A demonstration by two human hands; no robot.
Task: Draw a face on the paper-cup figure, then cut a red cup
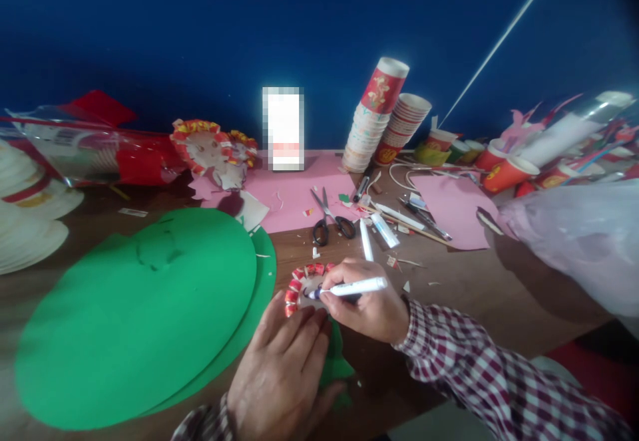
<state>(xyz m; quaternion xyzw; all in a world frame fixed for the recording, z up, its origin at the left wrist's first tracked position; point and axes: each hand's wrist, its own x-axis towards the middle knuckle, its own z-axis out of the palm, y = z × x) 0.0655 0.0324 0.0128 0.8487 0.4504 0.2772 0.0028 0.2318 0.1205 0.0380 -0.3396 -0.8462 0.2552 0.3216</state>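
Note:
My right hand [372,301] grips a white marker [362,286]. The marker's dark tip touches the pale middle of a round paper piece [291,298] edged with red rolled bits. Dark drawn strokes show near the tip. My left hand [287,361] lies with fingers stretched out over the piece's near edge, hiding part of it. Beneath that hand and beside it is some green paper [335,361]. Just beyond my right hand lies another white marker [366,239], close to a small white tube [385,230]. Black-handled scissors [327,216] rest open farther back.
Large green paper ovals [140,321] cover the left of the table. Behind stand stacked paper cups [372,115], and finished-looking red-edged paper pieces [202,148] lean at back left. Pink paper [449,208] lies to the right, near a translucent plastic bag [579,235]. Scraps are scattered about.

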